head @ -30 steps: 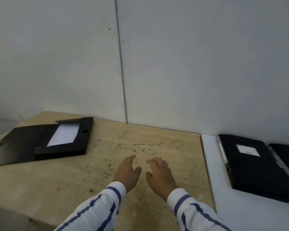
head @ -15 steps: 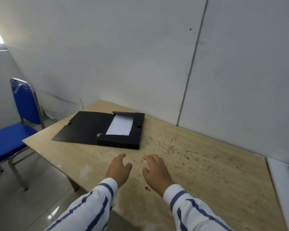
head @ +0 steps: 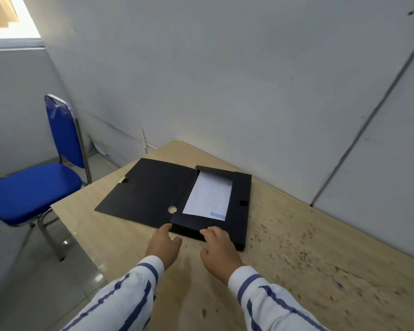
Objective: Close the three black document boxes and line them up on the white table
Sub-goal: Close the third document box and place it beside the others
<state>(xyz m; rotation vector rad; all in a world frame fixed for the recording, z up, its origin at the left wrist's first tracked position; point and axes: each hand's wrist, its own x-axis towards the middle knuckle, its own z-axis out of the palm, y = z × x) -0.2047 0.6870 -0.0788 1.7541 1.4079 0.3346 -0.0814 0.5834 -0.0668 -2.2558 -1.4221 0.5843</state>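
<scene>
One black document box (head: pixel 242 206) lies open on the beige wooden table (head: pixel 296 259), its lid (head: pixel 148 189) folded flat to the left and white paper (head: pixel 208 199) showing inside. My left hand (head: pixel 163 244) reaches the box's near left corner, fingers apart, fingertips at its edge. My right hand (head: pixel 219 247) rests its fingertips on the near edge of the box, fingers spread, holding nothing. The other two boxes and the white table are out of view.
A blue chair (head: pixel 34 185) with a metal frame stands on the tiled floor left of the table. A grey wall (head: pixel 225 80) runs close behind the table. The table's left corner lies just beyond the lid.
The view has swung left, away from the white table and its two closed boxes. Both hands have moved forward and now touch the near edge of the open box.
</scene>
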